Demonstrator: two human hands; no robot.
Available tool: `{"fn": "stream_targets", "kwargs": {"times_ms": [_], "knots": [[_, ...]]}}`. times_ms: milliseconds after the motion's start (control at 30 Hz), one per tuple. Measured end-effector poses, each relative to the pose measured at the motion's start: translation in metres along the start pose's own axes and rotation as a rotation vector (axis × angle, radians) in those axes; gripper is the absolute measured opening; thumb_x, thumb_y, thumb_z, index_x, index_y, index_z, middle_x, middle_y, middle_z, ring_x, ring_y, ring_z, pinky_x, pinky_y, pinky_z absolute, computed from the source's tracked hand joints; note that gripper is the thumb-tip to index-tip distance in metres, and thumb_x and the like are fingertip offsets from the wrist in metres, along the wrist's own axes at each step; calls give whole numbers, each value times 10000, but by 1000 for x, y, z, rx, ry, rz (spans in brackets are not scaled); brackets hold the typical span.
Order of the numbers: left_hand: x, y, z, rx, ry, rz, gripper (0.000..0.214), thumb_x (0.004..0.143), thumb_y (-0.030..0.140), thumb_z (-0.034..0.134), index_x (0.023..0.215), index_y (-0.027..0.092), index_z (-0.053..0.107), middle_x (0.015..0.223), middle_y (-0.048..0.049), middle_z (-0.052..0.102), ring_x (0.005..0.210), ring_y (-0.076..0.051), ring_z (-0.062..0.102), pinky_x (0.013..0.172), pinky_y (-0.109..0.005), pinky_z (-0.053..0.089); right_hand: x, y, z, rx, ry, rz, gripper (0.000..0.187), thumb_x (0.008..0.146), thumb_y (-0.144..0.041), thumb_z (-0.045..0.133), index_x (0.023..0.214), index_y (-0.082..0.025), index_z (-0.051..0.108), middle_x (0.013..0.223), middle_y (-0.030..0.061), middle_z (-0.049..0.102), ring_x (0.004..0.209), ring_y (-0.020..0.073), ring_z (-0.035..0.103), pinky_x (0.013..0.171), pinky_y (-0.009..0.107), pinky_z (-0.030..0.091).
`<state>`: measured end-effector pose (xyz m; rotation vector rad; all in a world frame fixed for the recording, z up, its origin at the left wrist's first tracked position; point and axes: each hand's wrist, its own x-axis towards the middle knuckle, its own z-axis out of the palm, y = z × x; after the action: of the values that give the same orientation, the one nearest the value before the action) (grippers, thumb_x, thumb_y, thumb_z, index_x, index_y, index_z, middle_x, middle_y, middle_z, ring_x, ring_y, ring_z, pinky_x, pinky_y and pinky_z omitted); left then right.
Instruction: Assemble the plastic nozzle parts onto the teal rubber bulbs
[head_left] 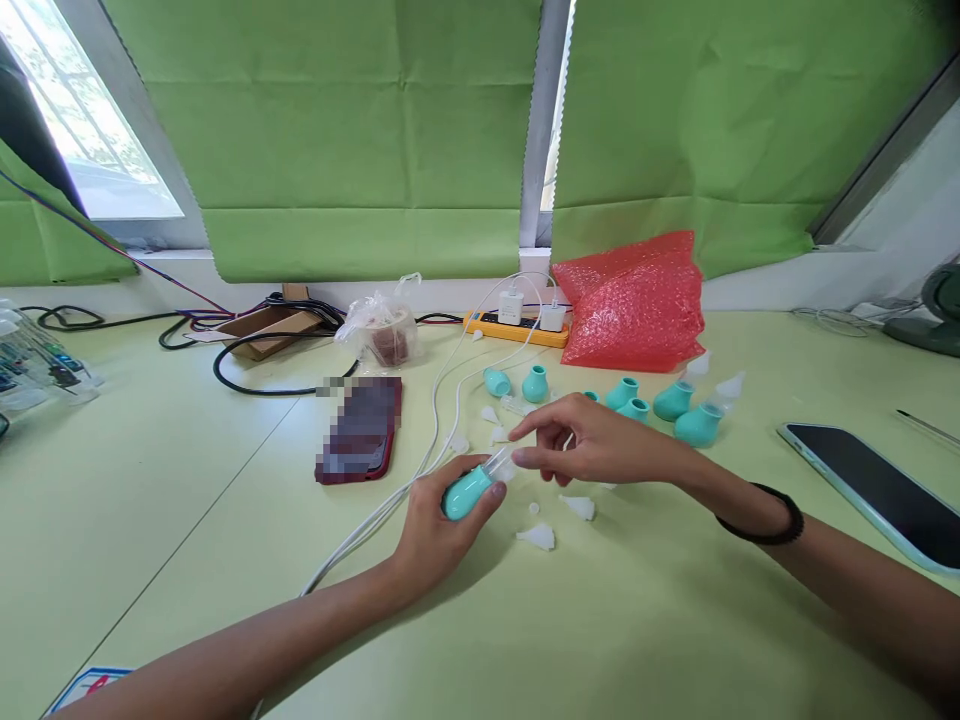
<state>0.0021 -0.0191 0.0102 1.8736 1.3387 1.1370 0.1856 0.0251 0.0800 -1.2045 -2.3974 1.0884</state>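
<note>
My left hand (pixel 439 525) is wrapped around a teal rubber bulb (pixel 465 494), which looks like part of a nasal aspirator. From its neck a clear plastic tube (pixel 498 463) points up and to the right. My right hand (pixel 581 440) is at the tube's far end, thumb and index finger stretched out and slightly apart, the other fingers curled. Whether the fingertips touch the tube is hard to tell. Below them lie white nozzle tips (pixel 537 538) and a small white ring (pixel 534 508). Loose teal bulbs (pixel 535 384) stand behind my hands.
Two bulbs with nozzles fitted (pixel 698 425) stand at right, near a phone (pixel 874 490). Another phone (pixel 361 430) lies left of white cables (pixel 390 505). Farther back are an orange power strip (pixel 487 327), a red bubble-wrap pouch (pixel 634 305) and a cardboard box (pixel 274 330).
</note>
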Motion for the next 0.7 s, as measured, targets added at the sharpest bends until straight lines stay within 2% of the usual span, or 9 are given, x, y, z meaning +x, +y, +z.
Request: {"fn": "stream_targets", "kwargs": {"times_ms": [67,133,233,333,433,500,600,700], "knots": [[0,1,-1,-1,-28,-22,234,751,356,525,829,149,601,661,-9,622,584,-140,548,555,-214,420,-5,-2,-5,-261,13,-17,294,779,-371,477,751,-129,641,515,7,548,463,83,493,429,190,326],[0,2,-2,11,-63,-34,236,758,358,507,793,140,590,603,-2,595,534,-130,524,527,-211,411,-7,0,-5,-505,15,2,258,765,-308,477,647,-129,620,546,28,541,508,105,489,439,207,291],[0,2,-2,56,-64,-8,215,749,342,509,782,145,589,609,2,596,538,-130,525,542,-217,415,-7,7,5,-728,-48,74,156,691,-263,539,695,-122,605,676,73,565,601,160,518,451,224,270],[-1,0,-1,95,-38,44,191,722,317,535,802,155,597,697,-7,638,616,-149,563,601,-228,429,-2,13,17,-812,-171,100,96,654,-188,543,696,-116,590,720,94,569,629,185,531,448,226,254],[-3,-2,0,92,-32,66,194,710,308,551,824,159,603,753,-11,657,665,-156,583,630,-229,434,2,14,22,-806,-211,49,94,638,-93,494,661,-119,581,702,87,575,630,171,532,458,222,267],[-3,-3,-1,70,-32,60,200,713,314,557,828,158,604,754,-9,658,669,-154,583,624,-220,436,1,12,18,-771,-190,11,97,633,-82,483,635,-123,571,669,76,576,615,157,526,462,219,282],[-3,-3,-2,23,-40,53,211,718,334,560,824,156,604,733,-7,647,651,-147,570,599,-210,434,-5,4,4,-653,-78,-49,115,667,-101,461,611,-132,557,589,43,565,561,129,513,460,216,318],[-3,-2,-3,-27,-61,22,238,722,365,553,818,153,602,674,-4,622,565,-128,537,544,-204,420,-12,-5,-11,-376,20,-102,124,714,-163,462,651,-143,567,552,3,566,488,91,512,446,198,381]]}}
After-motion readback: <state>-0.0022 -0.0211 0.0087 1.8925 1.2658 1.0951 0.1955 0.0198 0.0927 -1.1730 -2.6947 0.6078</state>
